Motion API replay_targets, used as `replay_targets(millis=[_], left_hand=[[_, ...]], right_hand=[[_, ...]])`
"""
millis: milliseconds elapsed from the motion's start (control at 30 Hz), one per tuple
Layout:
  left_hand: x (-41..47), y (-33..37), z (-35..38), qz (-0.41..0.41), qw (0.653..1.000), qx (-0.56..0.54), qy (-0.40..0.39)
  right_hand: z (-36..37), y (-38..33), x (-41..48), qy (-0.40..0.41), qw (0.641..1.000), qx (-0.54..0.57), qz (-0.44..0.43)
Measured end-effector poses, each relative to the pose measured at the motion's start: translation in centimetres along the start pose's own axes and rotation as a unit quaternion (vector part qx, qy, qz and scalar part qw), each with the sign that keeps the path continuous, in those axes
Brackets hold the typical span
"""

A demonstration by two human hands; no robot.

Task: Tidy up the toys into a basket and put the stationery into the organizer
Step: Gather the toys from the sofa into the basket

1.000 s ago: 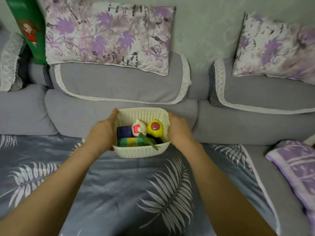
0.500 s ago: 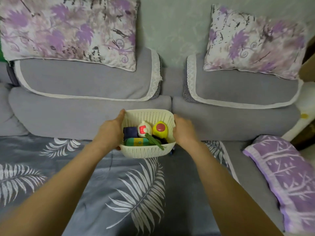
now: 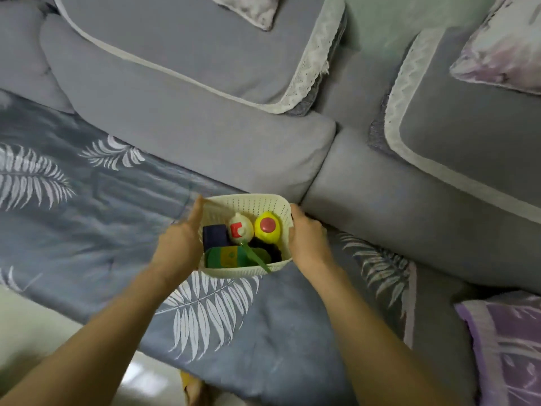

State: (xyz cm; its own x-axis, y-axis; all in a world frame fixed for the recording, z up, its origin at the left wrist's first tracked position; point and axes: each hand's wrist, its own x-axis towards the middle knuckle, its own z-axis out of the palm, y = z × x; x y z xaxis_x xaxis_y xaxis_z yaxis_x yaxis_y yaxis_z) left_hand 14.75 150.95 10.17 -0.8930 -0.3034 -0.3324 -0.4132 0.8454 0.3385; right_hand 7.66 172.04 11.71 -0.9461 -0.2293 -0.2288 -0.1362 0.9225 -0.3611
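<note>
Head view: basket [image 3: 234,272] held between both hands, over the leaf-print blanket [image 3: 87,230] on the sofa [image 3: 205,136]. Left hand [image 3: 178,247] grips its left wall, thumb along the rim. Right hand [image 3: 307,241] is curled round the right wall. Toys [image 3: 268,227] lie inside.

Two bare forearms reach from the lower corners toward the centre of the frame, where the left hand [image 3: 178,247] and right hand [image 3: 307,244] grip opposite sides of a basket [image 3: 243,200], thumbs at its rim.

no readable text anywhere
</note>
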Motion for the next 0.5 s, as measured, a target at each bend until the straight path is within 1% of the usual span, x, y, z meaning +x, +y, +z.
replay_targets(millis=[67,200,300,500], left_hand=[[1.3,-1.9,2.7,-0.047,0.999,-0.012,0.0],[3.3,-4.7,7.4,-0.09,0.996,-0.016,0.003],[4.5,-6.0,10.0,-0.112,0.993,-0.045,0.016],[10.2,-8.0,15.3,-0.136,0.986,-0.083,0.041]], right_hand=[[3.4,0.1,1.7,-0.015,1.0,0.002,-0.013],[10.0,0.4,4.9,-0.048,0.998,0.004,-0.027],[12.8,0.5,6.5,-0.07,0.997,0.027,-0.03],[19.8,1.4,12.1,-0.046,0.994,0.094,-0.009]])
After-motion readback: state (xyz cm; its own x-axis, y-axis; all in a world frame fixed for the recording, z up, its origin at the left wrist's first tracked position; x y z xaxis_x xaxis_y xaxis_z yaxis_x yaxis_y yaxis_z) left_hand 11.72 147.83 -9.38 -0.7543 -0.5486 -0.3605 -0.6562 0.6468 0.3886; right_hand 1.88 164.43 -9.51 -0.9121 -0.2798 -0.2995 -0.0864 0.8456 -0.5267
